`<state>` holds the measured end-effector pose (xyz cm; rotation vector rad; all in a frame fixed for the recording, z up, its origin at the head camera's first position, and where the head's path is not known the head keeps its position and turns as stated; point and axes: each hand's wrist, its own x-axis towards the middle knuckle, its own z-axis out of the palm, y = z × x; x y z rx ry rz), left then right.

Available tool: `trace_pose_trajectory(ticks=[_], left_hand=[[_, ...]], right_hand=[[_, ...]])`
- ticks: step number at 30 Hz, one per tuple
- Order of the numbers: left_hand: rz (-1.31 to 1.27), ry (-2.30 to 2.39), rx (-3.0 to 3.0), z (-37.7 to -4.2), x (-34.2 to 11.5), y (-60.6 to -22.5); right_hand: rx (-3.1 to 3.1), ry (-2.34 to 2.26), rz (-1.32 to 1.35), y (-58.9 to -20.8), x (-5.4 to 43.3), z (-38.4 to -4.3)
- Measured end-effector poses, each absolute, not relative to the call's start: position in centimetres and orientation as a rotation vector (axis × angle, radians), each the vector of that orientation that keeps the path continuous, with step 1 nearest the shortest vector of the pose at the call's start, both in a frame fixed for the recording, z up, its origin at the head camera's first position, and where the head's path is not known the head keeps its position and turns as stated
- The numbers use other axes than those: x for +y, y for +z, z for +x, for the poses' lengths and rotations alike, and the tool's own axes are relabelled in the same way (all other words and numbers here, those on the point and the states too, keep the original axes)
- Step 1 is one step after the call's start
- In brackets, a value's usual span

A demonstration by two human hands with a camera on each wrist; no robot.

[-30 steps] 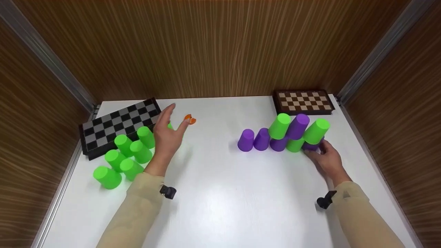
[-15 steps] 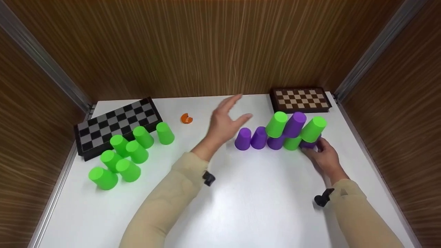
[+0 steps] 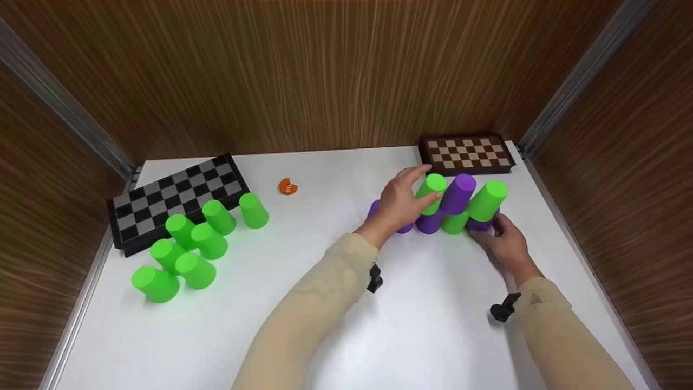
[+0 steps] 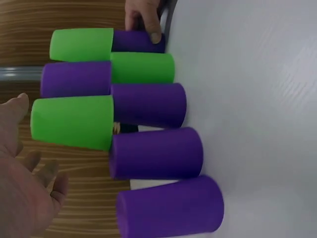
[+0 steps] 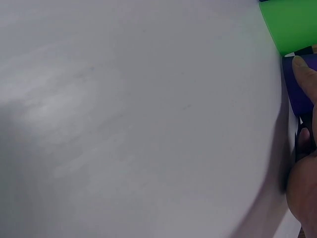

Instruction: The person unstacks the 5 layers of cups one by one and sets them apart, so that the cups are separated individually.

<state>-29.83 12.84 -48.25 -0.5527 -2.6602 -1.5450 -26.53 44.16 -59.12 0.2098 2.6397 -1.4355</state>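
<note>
Upside-down plastic cups stand in a row at the right of the table, with a second level on top. My left hand [image 3: 403, 200] reaches toward the left green cup [image 3: 432, 187] of the upper level. In the left wrist view its fingers spread beside that green cup [image 4: 72, 121], with a gap between. Partly behind this hand are two purple cups [image 4: 156, 153] of the lower row. My right hand [image 3: 511, 246] grips the purple cup [image 3: 479, 224] at the row's right end, thumb [image 5: 303, 69] on its side. Above it sit a green cup [image 3: 487, 200] and a purple cup [image 3: 458, 193].
On the left stand several upside-down green cups [image 3: 209, 241], in front of a black-and-grey checkered board [image 3: 178, 197]. A brown checkered board [image 3: 466, 153] lies at the back right, and an orange notched disc [image 3: 287, 187] at the back. Wood-grain walls enclose the white table [image 3: 303, 260].
My left hand has swept right, from the green cups on the left to the upper green cup of the stack. My right hand stays on the end purple cup. The view has shifted slightly.
</note>
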Motion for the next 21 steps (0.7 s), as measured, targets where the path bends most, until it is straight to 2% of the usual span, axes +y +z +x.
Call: trace_pose_trajectory(ticks=[12, 21], left_hand=[[-0.507, -1.568, -2.690, -30.0, 14.7, -49.2], [-0.518, -1.608, -2.583, -29.5, 12.5, -48.0]], right_hand=[[2.632, -1.458, 0.204, -59.2, 44.2, -26.4], [2.661, -1.416, 0.201, -59.3, 44.3, -26.6]])
